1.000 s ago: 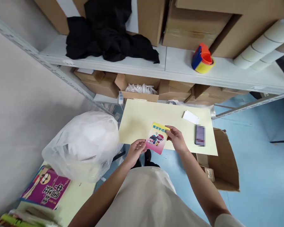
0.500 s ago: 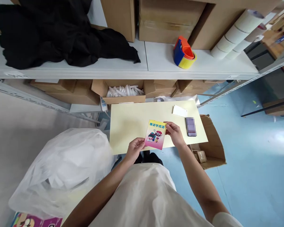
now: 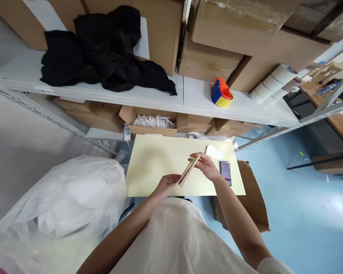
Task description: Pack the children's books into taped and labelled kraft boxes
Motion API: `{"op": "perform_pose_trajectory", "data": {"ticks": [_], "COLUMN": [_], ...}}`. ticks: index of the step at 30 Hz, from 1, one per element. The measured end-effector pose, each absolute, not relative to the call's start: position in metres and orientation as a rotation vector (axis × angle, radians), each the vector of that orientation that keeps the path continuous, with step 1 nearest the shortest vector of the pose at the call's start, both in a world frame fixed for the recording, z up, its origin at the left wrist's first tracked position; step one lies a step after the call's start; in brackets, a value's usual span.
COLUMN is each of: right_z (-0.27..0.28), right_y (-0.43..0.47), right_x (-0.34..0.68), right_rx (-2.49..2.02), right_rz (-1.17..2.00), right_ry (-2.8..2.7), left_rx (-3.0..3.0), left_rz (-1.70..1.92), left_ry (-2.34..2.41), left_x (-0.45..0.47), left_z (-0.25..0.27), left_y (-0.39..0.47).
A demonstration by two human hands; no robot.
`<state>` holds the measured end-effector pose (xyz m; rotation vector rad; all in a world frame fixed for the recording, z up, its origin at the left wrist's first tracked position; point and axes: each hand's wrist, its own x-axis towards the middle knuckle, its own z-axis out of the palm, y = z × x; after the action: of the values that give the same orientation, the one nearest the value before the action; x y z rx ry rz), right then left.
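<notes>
Between my hands is a small booklet or pack of cards [image 3: 188,171], turned nearly edge-on so that its narrow side faces me. My left hand [image 3: 167,184] grips its lower left end. My right hand [image 3: 205,165] pinches the upper right end between thumb and fingers. It is held above the pale yellow tabletop [image 3: 151,163]. Just beyond my right hand lie a white card or paper [image 3: 214,152] and a phone [image 3: 225,173] with its screen lit.
Behind the table stands a shelf [image 3: 148,102] with black cloth [image 3: 108,53], a tape dispenser [image 3: 222,92], tape rolls [image 3: 273,84] and cardboard boxes. An open box of white pieces [image 3: 154,121] sits below. A large plastic bag [image 3: 82,198] is at left, an open carton [image 3: 253,198] at right.
The booklet or pack has turned from showing its printed front cover to nearly edge-on, still in both hands. My view has tilted up, showing more of the upper shelf.
</notes>
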<state>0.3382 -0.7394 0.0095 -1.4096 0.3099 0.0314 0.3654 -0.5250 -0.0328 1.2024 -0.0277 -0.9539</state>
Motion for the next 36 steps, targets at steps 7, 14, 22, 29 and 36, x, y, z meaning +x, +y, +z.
{"op": "perform_pose_trajectory", "data": {"ticks": [7, 14, 22, 29, 36], "right_z": [0.020, 0.016, -0.001, -0.007, -0.005], "right_y": [-0.776, -0.781, -0.797, -0.798, -0.793], "right_x": [0.351, 0.362, 0.339, 0.330, 0.327], "right_rx": [-1.525, -1.506, -1.313, -1.285, -1.262], "right_rz": [0.102, 0.039, -0.042, -0.109, -0.126], "right_ry": [0.272, 0.286, 0.490, 0.538, 0.530], "left_rx": [1.192, 1.431, 1.264, 1.407, 1.456], "left_rz": [-0.586, -0.474, -0.630, -0.674, -0.654], "left_ry": [0.060, -0.005, 0.081, 0.048, 0.014], "left_x": [0.365, 0.360, 0.343, 0.341, 0.340], "left_z": [-0.034, -0.029, -0.032, -0.033, -0.044], "left_y": [-0.535, -0.543, -0.560, -0.558, -0.557]}}
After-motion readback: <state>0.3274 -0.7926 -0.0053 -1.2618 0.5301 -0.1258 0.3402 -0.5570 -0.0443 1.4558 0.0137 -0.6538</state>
